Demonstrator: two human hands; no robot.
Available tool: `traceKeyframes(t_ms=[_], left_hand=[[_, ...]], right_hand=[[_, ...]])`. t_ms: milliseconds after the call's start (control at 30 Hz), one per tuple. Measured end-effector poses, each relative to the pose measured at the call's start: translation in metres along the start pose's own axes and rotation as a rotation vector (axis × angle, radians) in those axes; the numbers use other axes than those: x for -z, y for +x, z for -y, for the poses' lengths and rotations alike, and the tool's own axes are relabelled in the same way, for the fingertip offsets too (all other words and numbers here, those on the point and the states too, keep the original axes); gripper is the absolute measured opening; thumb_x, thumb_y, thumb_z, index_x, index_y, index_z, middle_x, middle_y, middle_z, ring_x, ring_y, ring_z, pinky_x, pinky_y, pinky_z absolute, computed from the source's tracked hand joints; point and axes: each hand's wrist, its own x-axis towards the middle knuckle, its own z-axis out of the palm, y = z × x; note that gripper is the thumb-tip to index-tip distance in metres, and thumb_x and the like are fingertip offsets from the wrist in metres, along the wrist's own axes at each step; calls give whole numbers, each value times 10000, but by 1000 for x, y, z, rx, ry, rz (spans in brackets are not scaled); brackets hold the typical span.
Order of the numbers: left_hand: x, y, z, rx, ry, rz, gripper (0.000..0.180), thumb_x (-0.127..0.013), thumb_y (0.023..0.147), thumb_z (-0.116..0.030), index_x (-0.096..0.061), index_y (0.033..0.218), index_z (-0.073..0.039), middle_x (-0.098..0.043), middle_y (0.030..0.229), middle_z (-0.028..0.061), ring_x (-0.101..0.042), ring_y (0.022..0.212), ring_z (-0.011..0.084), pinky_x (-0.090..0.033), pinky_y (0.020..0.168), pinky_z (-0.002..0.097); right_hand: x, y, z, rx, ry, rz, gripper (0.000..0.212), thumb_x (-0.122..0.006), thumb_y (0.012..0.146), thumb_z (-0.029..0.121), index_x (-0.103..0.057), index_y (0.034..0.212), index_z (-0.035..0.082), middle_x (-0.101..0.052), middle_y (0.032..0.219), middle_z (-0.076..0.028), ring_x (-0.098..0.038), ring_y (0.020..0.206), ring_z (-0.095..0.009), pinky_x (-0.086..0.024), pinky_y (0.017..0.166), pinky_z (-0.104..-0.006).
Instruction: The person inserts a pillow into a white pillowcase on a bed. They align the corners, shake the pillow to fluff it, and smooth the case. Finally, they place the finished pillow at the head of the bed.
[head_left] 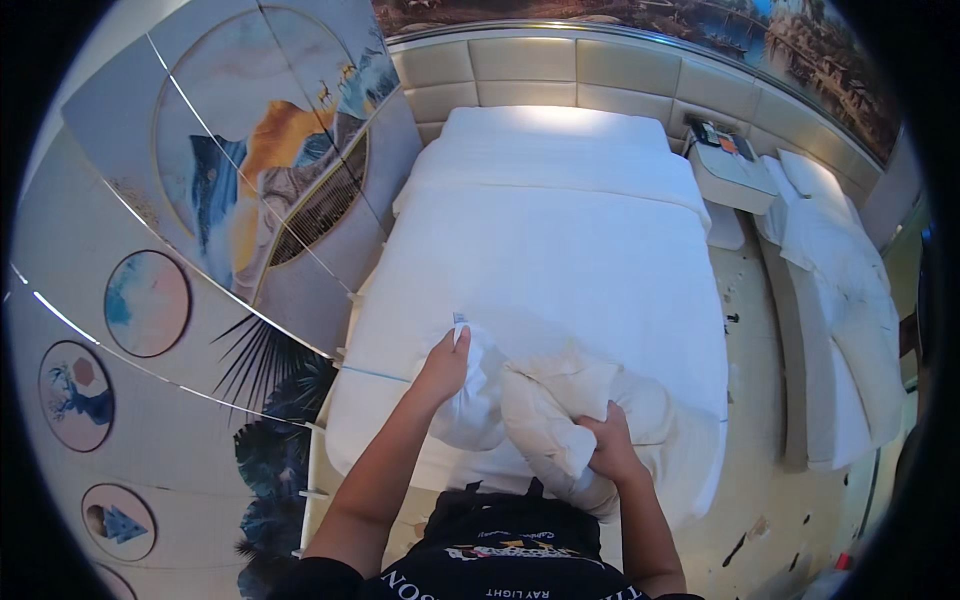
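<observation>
My left hand (pixel 447 366) is closed on an upper edge of a bunched white cloth (pixel 470 408), where a small tag pokes out above the fingers. Its kind cannot be made out. Just to the right, my right hand (pixel 612 446) grips a fold of a puffy cream quilt (pixel 560 400). The quilt lies crumpled over the foot of the large bed (pixel 560 250), and part of it sags past the near edge. A smooth white sheet covers that bed. The cloth and the quilt lie close together, and folds hide where they meet.
A nightstand (pixel 730 175) with small items on top stands right of the bed's head. Farther right is a second, narrower bed (pixel 830 300) with rumpled bedding. Painted panels (pixel 270 150) line the left side. Dark scraps lie on the pale floor (pixel 755 370).
</observation>
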Motion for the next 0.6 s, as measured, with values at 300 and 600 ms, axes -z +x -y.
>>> traceKeyframes(t_ms=[300, 600], left_hand=[[-39, -46, -80, 298, -392, 35, 658, -304, 997, -563, -556, 1146, 27, -549, 872, 51, -482, 776, 144, -456, 742, 315], [-100, -136, -67, 238, -149, 146, 536, -336, 1028, -430, -497, 1266, 23, -580, 1145, 209, -534, 1090, 271, -381, 990, 394]], right_hand=[[-12, -18, -28, 174, -94, 40, 419, -736, 550, 130, -702, 968, 129, -558, 1115, -176, -465, 1103, -397, -377, 878, -487], [-15, 10, -66, -96, -178, -310, 339, -707, 569, 127, -666, 904, 90, -550, 1049, -212, -462, 1068, -431, -373, 869, -498]])
